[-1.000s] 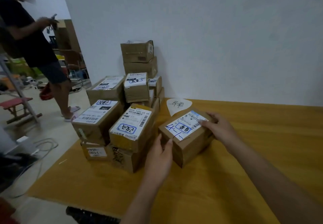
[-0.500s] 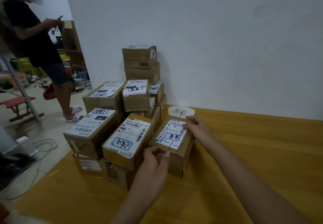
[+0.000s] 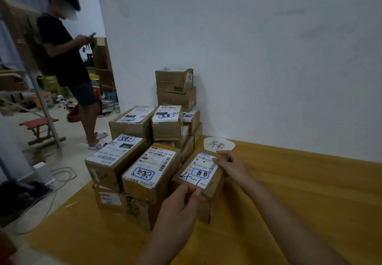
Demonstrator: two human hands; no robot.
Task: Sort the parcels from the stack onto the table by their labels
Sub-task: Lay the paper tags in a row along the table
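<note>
We have the wooden table (image 3: 289, 192) filling the lower right of the frame, with the stack of parcels (image 3: 148, 151) at centre. Just right of the stack, the parcel (image 3: 200, 184) sits between our hands: left hand (image 3: 177, 209) clasps its near corner, right hand (image 3: 233, 165) its far edge. It is brown cardboard, its white label (image 3: 199, 169) marked in blue ink.

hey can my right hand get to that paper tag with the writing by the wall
Probably yes. The right hand rests on the held parcel's far corner, just in front of the paper tag, with nothing between them; it would have to let go first.
</note>
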